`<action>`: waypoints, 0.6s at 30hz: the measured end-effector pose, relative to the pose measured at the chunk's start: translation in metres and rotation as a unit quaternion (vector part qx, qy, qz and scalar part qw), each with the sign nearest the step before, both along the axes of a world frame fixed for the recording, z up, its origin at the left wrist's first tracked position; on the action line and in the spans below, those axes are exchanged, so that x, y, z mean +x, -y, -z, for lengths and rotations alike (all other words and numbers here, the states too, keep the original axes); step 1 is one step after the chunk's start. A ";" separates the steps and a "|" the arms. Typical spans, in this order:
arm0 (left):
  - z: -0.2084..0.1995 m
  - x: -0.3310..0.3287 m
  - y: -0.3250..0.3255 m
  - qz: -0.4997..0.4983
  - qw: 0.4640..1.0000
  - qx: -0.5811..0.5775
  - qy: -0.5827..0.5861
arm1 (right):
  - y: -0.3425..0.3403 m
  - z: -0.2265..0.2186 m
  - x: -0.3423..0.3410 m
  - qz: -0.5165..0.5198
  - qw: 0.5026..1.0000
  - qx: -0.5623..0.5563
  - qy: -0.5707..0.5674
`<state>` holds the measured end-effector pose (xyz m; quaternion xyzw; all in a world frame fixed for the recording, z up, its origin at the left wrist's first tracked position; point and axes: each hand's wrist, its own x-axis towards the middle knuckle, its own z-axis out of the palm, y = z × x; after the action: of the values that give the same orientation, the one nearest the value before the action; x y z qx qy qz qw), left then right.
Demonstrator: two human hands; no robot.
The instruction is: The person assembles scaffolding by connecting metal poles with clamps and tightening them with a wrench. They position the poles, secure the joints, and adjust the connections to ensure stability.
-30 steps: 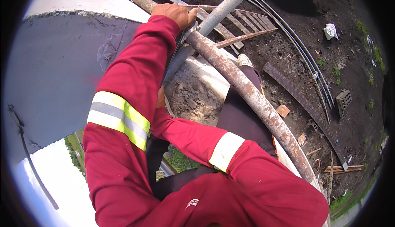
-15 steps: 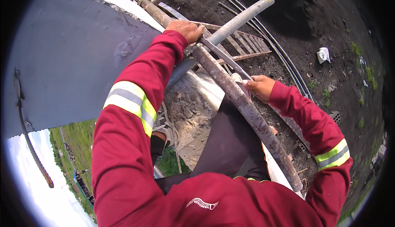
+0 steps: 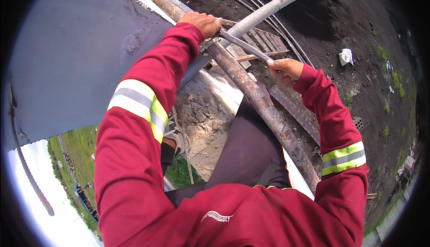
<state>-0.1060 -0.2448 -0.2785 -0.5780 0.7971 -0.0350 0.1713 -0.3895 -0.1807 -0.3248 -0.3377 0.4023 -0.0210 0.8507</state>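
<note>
My left hand [image 3: 202, 24] is closed over a rusty steel pipe [image 3: 251, 85], just above a clamp [image 3: 209, 45] where a grey pipe [image 3: 265, 16] crosses. Beside its fingers, one end of a long flat metal wrench [image 3: 244, 45] meets the joint; the head there is hidden by my hand. My right hand [image 3: 286, 70] grips the other end of the wrench, out to the right of the rusty pipe. Both sleeves are dark red with reflective bands.
A grey concrete surface [image 3: 85, 54] lies left. My leg [image 3: 239, 144] is under the rusty pipe, by a rough, rubble-strewn ledge [image 3: 201, 121]. Well below, dark ground holds a wooden ladder-like frame [image 3: 264, 43], long thin pipes [image 3: 286, 36] and a white bag [image 3: 346, 57].
My right hand has swung the wrench handle upward, away from the rusty pipe. My left hand stays at the joint. The view has shifted slightly.
</note>
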 end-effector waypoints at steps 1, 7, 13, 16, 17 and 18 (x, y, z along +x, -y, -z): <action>0.000 -0.001 0.001 0.002 1.000 0.001 0.004 | -0.001 -0.003 0.001 0.011 1.000 0.004 -0.004; -0.004 -0.001 0.000 0.005 1.000 -0.028 0.008 | -0.079 -0.001 0.056 0.169 0.975 0.115 0.086; -0.006 -0.007 0.011 -0.001 0.994 0.033 0.105 | -0.145 0.004 0.189 0.398 0.916 0.013 -0.050; -0.004 -0.008 0.012 0.015 0.994 0.028 0.109 | -0.151 0.005 0.239 0.490 0.871 0.039 0.029; -0.003 -0.007 0.013 0.017 0.994 0.032 0.107 | -0.150 0.007 0.244 0.483 0.870 0.073 0.066; -0.003 -0.004 0.013 0.012 0.994 0.036 0.104 | -0.150 0.008 0.247 0.469 0.873 0.107 0.081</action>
<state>-0.1099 -0.2578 -0.2751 -0.5551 0.7826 -0.0676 0.2735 -0.1422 -0.0304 -0.3329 -0.0136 0.4434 -0.4020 0.8010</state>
